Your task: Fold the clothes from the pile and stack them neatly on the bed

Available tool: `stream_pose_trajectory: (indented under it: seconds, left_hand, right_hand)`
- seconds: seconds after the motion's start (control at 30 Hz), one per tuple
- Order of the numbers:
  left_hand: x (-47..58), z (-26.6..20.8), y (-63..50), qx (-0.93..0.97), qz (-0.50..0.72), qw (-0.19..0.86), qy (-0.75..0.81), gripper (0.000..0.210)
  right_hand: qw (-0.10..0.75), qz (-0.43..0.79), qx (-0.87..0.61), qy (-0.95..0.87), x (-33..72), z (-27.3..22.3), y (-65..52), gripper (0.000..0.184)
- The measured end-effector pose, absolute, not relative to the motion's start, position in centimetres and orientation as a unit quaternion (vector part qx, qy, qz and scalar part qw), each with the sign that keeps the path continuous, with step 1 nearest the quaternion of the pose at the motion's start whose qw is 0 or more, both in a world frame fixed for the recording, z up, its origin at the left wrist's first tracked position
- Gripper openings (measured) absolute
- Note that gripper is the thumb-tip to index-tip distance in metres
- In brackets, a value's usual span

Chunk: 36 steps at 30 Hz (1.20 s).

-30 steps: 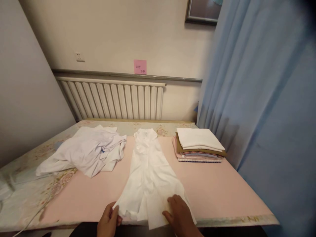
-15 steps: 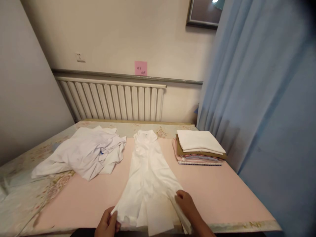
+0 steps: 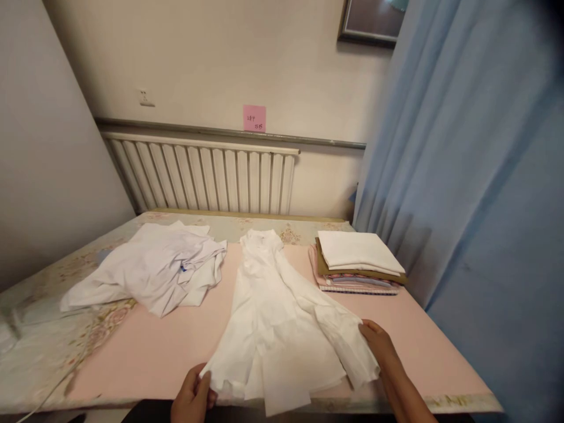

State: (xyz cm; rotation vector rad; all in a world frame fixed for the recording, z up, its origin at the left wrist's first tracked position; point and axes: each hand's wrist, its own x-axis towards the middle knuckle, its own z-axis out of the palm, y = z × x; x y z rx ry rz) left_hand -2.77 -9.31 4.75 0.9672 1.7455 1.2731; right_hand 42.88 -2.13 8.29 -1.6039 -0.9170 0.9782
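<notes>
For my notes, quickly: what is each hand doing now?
Left hand: closed on white shirt hem corner.
Right hand: grips the shirt's right edge.

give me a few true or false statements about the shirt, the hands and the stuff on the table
1. The left hand pinches the near left corner of the white shirt. True.
2. The right hand rests on the folded stack. False: it holds the shirt's right edge, apart from the stack.
3. A crumpled white pile lies to the left of the shirt. True.
4. The shirt's collar points toward the person. False: it points toward the radiator.
5. The top item of the folded stack is brown. False: it is white, with brown just under it.
</notes>
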Motion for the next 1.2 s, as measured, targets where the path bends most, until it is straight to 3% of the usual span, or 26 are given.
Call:
stream_pose_trajectory:
  seconds: [0.17,0.3,0.5,0.67,0.77,0.87,1.0,1.2]
  left_hand:
    - [-2.8,4.6,-9.3,0.378,0.503,0.376,0.680,0.063]
    - [-2.6,5.0,-9.4,0.374,0.501,0.381,0.681,0.062]
    - [-2.8,4.3,-9.5,0.390,0.498,0.377,0.676,0.061]
    - [-3.0,3.8,-9.4,0.391,0.492,0.383,0.677,0.059]
    - [-2.9,4.1,-9.3,0.383,0.500,0.393,0.669,0.059]
    - [-2.6,4.4,-9.3,0.385,0.489,0.384,0.683,0.060]
    - [-2.6,4.3,-9.5,0.394,0.477,0.381,0.687,0.062]
    - [-2.6,3.6,-9.7,0.403,0.493,0.387,0.667,0.060]
  right_hand:
    - [0.443,0.276,-0.754,-0.398,46.5,8.5,-2.2,0.040]
    - [0.366,0.216,-0.805,-0.414,47.7,8.4,-2.9,0.032]
    - [0.310,0.006,-0.759,-0.572,43.5,9.2,-5.4,0.037]
    - [0.236,0.138,-0.729,-0.627,38.3,9.2,-6.8,0.027]
    - [0.211,0.170,-0.721,-0.638,36.5,7.8,-7.3,0.031]
    - [0.214,0.139,-0.706,-0.660,35.9,6.6,-7.4,0.034]
    - [0.282,0.023,-0.659,-0.697,35.0,6.5,-7.1,0.029]
    - [0.277,0.076,-0.592,-0.753,30.0,7.4,-6.9,0.017]
